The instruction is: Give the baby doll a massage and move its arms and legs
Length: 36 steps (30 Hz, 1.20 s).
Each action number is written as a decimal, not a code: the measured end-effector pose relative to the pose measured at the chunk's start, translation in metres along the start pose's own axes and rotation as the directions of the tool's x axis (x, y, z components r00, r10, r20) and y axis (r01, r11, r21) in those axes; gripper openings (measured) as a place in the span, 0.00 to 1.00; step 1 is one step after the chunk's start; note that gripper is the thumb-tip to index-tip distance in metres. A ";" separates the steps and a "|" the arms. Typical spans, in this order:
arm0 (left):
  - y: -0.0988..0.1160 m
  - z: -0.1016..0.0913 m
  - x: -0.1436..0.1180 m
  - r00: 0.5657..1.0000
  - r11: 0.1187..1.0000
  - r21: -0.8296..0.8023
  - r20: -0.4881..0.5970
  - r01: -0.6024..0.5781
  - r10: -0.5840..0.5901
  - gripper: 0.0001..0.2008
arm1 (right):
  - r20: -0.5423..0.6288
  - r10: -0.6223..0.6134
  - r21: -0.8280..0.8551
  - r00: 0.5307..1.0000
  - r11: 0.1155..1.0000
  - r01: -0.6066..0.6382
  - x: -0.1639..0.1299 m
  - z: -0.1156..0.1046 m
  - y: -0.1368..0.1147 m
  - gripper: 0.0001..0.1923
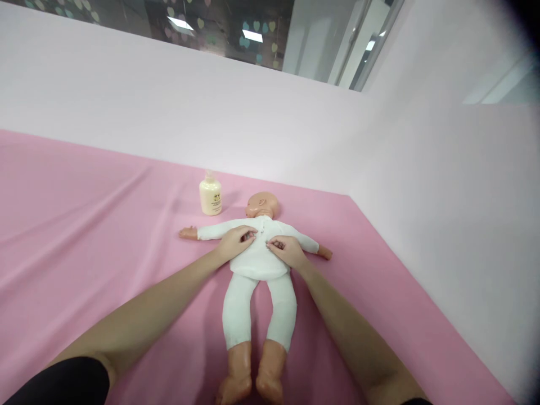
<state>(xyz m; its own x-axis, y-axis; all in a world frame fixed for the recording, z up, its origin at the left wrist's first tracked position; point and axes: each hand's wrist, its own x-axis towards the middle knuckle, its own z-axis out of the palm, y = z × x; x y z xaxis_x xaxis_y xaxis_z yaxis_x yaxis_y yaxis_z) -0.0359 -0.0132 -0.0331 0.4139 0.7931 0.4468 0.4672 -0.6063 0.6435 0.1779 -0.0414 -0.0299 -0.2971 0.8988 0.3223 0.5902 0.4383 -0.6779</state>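
Two bare hands meet the chest of a doll (260, 265) in the head view, the only view. The doll lies on its back on a pink cover (105, 236), head away from the person and feet toward them, its arms spread wide and its legs slightly apart. Its head (264, 205) is turned to the left side of the view, so that an ear shows.

It wears a white top (244, 262) with long sleeves and white trousers (237, 315) that leave the lower legs and feet uncovered. The left hand (237, 243) rests on one side of the top's front and the right hand (288, 250) on the other, fingers curled inward near the middle, with a small gap between the fingertips. Whether either hand pinches the cloth cannot be told.

Beyond the doll's outstretched arm on the left stands an upright pump bottle (210, 197), cream-coloured with dark print, well apart from the hands. A white wall (169, 107) rises behind, with dark glass (228, 22) above it.
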 end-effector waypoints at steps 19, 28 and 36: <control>-0.005 0.003 0.005 0.996 0.997 0.074 -0.088 0.003 0.003 0.09 | -0.150 -0.065 -0.031 0.987 0.998 0.061 0.010 0.001 0.009 0.09; 0.000 0.003 0.004 0.993 0.985 0.154 -0.083 -0.073 0.087 0.09 | -0.180 -0.162 -0.138 0.970 0.981 0.138 0.010 0.002 0.012 0.08; -0.005 0.004 0.006 0.998 0.993 0.117 -0.068 0.000 0.008 0.11 | -0.139 -0.091 -0.125 0.986 0.989 0.074 0.012 0.001 0.012 0.16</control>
<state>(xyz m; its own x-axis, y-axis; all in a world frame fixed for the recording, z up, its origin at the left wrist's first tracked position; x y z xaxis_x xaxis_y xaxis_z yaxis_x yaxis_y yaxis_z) -0.0324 -0.0057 -0.0366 0.3637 0.7902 0.4932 0.5553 -0.6090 0.5664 0.1808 -0.0252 -0.0347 -0.2426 0.8479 0.4713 0.6556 0.5014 -0.5646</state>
